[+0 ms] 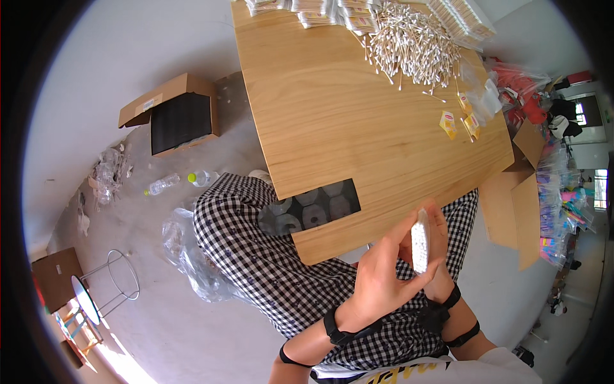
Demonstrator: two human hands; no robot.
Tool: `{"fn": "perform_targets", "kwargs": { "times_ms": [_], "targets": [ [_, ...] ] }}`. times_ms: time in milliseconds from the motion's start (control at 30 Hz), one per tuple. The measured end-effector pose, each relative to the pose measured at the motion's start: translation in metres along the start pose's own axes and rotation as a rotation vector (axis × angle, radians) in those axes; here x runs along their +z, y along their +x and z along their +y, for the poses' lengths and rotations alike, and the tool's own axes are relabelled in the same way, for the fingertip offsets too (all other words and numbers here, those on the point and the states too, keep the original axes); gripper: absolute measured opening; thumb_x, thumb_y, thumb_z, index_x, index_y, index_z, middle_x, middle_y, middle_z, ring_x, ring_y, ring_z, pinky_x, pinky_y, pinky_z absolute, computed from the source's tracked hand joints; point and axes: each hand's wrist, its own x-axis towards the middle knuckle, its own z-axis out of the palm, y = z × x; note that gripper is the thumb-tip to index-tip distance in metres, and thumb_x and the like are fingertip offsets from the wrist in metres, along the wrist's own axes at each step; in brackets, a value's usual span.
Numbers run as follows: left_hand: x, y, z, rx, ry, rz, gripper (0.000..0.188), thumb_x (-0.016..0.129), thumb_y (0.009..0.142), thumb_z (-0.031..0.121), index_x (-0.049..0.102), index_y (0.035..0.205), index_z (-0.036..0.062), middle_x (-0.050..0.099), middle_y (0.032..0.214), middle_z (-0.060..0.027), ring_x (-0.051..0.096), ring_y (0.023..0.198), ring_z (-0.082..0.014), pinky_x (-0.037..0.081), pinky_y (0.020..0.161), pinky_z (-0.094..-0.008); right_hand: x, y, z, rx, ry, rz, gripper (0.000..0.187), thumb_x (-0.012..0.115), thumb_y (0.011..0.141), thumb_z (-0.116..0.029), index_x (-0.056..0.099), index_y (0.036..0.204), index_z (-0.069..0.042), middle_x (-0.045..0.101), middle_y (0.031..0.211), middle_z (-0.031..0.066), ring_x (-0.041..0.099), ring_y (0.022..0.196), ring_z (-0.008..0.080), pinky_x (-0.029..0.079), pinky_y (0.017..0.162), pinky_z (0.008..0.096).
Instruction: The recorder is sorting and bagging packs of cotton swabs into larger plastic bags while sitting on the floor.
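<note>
Cotton-swab bundle [419,243], on the person's side of the wooden table [313,115]; its visible long axis points tableward. Left hand [378,275] and right hand [439,272], partly curled, grip it from either side; neither is nearer.

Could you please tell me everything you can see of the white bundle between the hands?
The white bundle looks long and narrow, its upturned face packed with small rounded ends that look like cotton swab tips. The left hand and right hand hold it between them, near the edge of the wooden table. Any wrapper is hard to make out.
</note>
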Motion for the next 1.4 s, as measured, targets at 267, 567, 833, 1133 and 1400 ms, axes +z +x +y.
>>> {"fn": "perform_targets", "kwargs": {
  "times_ms": [267,567,833,1133,1400],
  "targets": [
    [-0.001,-0.001,-0.002,0.126,0.016,0.023,0.083,0.087,0.068,0.017,0.043,0.135,-0.0022,0.057,0.078,-0.0049,0.052,0.053,-0.0071,0.041,0.043,-0.0192,0.004,-0.005,0.0,0.036,0.057,-0.223,0.023,0.049,0.1,-0.027,0.051,0.085,-0.009,0.054,0.068,-0.0039,0.051,0.056,0.0029,0.041,0.047,0.0186],
    [0.001,-0.001,-0.002,0.063,0.093,0.128,0.067,0.084,0.07,0.015,0.053,0.127,-0.0016,0.058,0.088,-0.0091,0.055,0.068,-0.0118,0.044,0.048,-0.0202,0.004,-0.016,0.007,-0.23,-0.315,0.104,0.023,0.047,0.102,-0.026,0.049,0.086,-0.01,0.048,0.071,-0.006,0.045,0.063,0.0018,0.04,0.057,0.0178],
    [0.013,-0.003,0.011,0.065,0.013,0.251,0.047,0.081,0.071,0.008,0.063,0.113,-0.0006,0.06,0.093,-0.0093,0.058,0.077,-0.0194,0.048,0.064,-0.0291,0.006,-0.018,0.012,-0.414,-0.261,0.163,0.023,0.042,0.103,-0.029,0.04,0.088,-0.011,0.043,0.066,-0.0041,0.043,0.058,0.0038,0.041,0.052,0.0196],
    [0.015,-0.003,0.023,0.195,0.023,0.302,0.041,0.079,0.065,0.0,0.068,0.105,-0.0028,0.059,0.087,-0.0075,0.059,0.072,-0.0186,0.047,0.06,-0.0279,0.001,-0.019,0.01,-0.554,-0.206,0.058,0.024,0.037,0.103,-0.032,0.035,0.093,-0.011,0.042,0.059,-0.0008,0.037,0.045,0.006,0.037,0.042,0.0222],
    [0.015,-0.001,0.026,0.172,0.033,0.287,0.045,0.08,0.063,0.0,0.068,0.106,-0.0025,0.059,0.086,-0.007,0.058,0.073,-0.0183,0.047,0.059,-0.0276,-0.007,-0.016,0.019,-0.587,-0.194,0.068,0.024,0.04,0.103,-0.031,0.036,0.092,-0.01,0.045,0.058,-0.0002,0.039,0.044,0.0064,0.036,0.041,0.0216]
  ]
}}
